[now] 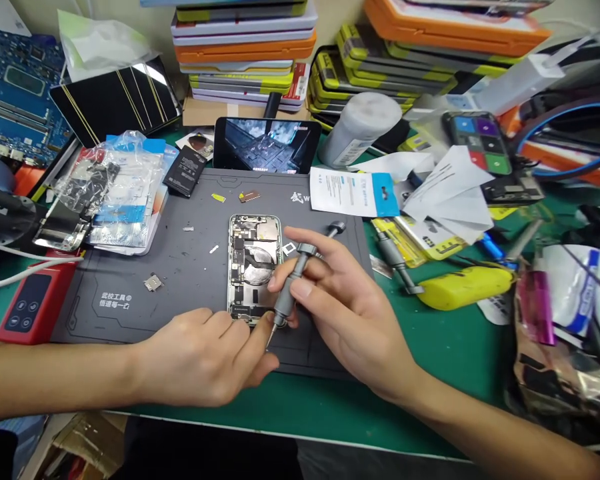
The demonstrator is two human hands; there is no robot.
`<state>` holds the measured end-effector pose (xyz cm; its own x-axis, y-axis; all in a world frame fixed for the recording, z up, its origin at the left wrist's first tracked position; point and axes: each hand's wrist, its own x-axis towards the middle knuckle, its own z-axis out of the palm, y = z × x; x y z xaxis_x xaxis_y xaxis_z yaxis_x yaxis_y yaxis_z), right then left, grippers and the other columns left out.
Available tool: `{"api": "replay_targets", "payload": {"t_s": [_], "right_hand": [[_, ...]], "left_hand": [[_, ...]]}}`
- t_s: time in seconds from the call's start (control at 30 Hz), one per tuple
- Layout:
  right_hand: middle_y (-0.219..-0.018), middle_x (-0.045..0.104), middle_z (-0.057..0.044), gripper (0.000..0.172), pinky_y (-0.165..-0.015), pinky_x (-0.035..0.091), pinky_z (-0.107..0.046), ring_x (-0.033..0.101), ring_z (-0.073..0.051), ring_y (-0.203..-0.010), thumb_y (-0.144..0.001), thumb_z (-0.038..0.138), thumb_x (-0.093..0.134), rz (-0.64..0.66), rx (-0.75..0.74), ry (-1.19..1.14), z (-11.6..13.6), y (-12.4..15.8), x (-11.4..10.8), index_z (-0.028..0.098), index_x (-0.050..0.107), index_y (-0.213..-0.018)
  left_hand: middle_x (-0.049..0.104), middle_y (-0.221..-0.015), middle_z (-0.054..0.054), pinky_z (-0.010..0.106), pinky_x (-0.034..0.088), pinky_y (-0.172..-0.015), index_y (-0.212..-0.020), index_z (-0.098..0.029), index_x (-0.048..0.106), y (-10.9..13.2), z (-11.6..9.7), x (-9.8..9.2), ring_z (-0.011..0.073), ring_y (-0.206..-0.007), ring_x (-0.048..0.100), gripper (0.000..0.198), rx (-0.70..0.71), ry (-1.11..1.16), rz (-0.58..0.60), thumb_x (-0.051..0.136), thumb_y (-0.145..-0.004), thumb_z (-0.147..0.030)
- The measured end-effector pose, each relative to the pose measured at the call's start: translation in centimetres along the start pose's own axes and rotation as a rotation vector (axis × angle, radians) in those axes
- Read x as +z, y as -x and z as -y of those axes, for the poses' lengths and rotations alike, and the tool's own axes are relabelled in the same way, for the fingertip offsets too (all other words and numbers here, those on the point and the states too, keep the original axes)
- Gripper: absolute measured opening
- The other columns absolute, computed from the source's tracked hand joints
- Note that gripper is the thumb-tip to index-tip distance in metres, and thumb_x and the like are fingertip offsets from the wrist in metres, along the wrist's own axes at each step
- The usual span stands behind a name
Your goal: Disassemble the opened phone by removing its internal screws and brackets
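Note:
An opened smartphone (254, 267) lies on the grey work mat (180, 293), its inner boards and a round silver coil showing. My right hand (345, 313) is closed around a slim grey screwdriver (293, 290), held at a slant over the phone's lower right corner with its thin tip pointing down and toward me. At the phone's bottom edge is my left hand (210, 357), fingers curled and index finger reaching to the screwdriver's tip. Whatever its fingers may hold is hidden. A small metal bracket (154, 283) and a SIM tray (289, 249) lie nearby.
Behind the mat, a phone (267, 145) playing video leans upright beside a black battery (185, 171). Bagged parts (125, 193) and a red device (37, 300) sit left. A second screwdriver (397, 260), a yellow-handled tool (465, 287) and a grey-white cylinder (363, 127) are right.

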<state>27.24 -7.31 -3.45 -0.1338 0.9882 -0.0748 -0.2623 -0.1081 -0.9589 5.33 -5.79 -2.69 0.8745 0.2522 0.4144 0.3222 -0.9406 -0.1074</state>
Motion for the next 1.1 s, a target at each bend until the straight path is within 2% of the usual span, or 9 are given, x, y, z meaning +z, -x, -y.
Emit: {"api": "replay_targets", "payload": {"t_s": [0.27,0.7,0.83,1.1], "right_hand": [[-0.096,0.072,-0.001,0.039,-0.057,0.058,-0.026,0.062,-0.015,-0.073,-0.102,0.033,0.067,-0.001,0.005,0.064,0.06,0.14,-0.01,0.035,0.059,-0.141],[-0.097,0.073,-0.003,0.043,-0.056,0.060,-0.029,0.064,-0.018,-0.073,-0.101,0.040,0.069,-0.012,0.000,0.172,0.19,0.31,-0.19,0.036,0.058,-0.142],[-0.098,0.074,-0.002,0.044,-0.056,0.061,-0.032,0.062,-0.017,-0.067,-0.100,0.040,0.070,-0.038,0.005,0.168,0.13,0.20,-0.34,0.038,0.058,-0.143],[-0.099,0.073,-0.003,0.042,-0.057,0.060,-0.029,0.063,-0.017,-0.074,-0.102,0.037,0.068,-0.005,-0.021,0.124,0.21,0.49,-0.21,0.037,0.057,-0.143]], "left_hand": [[0.058,-0.068,-0.003,0.031,0.036,-0.046,-0.106,-0.008,0.069,0.13,-0.06,0.16,0.0130,-0.057,0.055,0.027,0.009,-0.029,0.015,0.065,-0.104,-0.034],[0.061,-0.068,-0.003,0.032,0.040,-0.045,-0.109,-0.009,0.070,0.02,-0.10,0.13,0.0133,-0.054,0.056,0.022,-0.014,0.003,0.022,0.058,-0.104,-0.026],[0.060,-0.066,-0.004,0.032,0.039,-0.044,-0.110,-0.008,0.070,-0.10,-0.08,0.13,0.0138,-0.053,0.055,0.022,-0.021,0.012,0.000,0.057,-0.103,-0.024],[0.057,-0.066,-0.004,0.032,0.036,-0.044,-0.110,-0.006,0.070,0.02,-0.01,0.10,0.0137,-0.052,0.052,0.024,0.016,0.005,0.007,0.061,-0.100,-0.025]]}}
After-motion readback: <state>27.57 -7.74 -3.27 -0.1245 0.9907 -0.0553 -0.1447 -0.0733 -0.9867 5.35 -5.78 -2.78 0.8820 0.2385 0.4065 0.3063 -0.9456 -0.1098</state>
